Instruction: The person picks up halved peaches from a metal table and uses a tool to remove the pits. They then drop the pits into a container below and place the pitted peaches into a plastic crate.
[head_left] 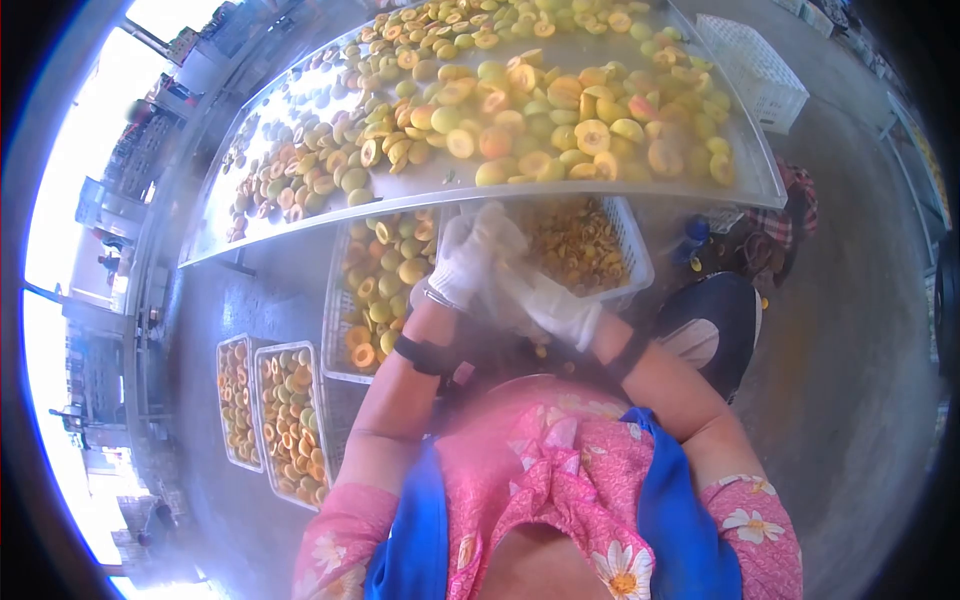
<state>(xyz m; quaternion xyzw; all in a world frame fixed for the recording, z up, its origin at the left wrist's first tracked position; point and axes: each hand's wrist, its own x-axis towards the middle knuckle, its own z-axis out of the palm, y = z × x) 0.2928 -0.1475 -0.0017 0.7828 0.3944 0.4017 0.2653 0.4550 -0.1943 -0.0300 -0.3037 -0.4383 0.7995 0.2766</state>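
Both hands wear white gloves and meet just below the near edge of a metal table (400,205). My left hand (470,258) has its fingers bunched against my right hand (555,300); what they hold, if anything, is hidden by the gloves and haze. Halved yellow-green fruit (592,137) lies over the tabletop. Under the left hand's side stands a crate of fruit halves (385,285). Beyond the right hand, a white basket (632,245) holds small brown pieces (575,245).
Two crates of fruit halves (290,425) (238,400) stand on the floor at the left. A white crate (760,75) is at the upper right. Someone's dark-clad knee (715,315) and a plaid sleeve (790,215) are at the right.
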